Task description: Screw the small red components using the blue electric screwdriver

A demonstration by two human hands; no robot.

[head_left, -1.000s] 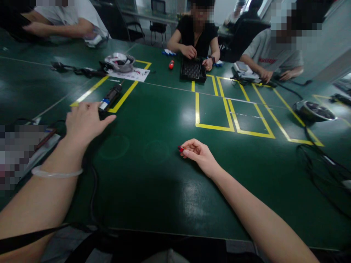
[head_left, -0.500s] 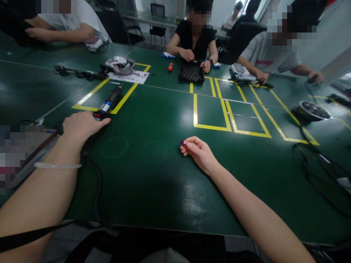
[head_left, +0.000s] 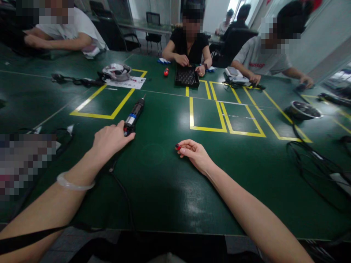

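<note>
My left hand (head_left: 109, 140) grips the rear end of a black electric screwdriver (head_left: 133, 114) with a blue-and-silver band. The tool lies on the green table (head_left: 170, 182), its tip pointing away from me, and its black cable (head_left: 123, 193) trails back toward the near edge. My right hand (head_left: 193, 152) rests on the table at the centre, fingers pinched on a small red and black part (head_left: 178, 147).
Yellow tape rectangles (head_left: 208, 113) mark the table ahead. A black tray (head_left: 187, 77) sits before a person opposite; other people sit around. A round metal part (head_left: 301, 109) and loose black cables (head_left: 315, 164) lie on the right, a helmet-like object (head_left: 116, 71) on the far left.
My left hand closed on the screwdriver and dragged it right, out of the yellow rectangle toward the table's middle. My right hand stayed put with the small part.
</note>
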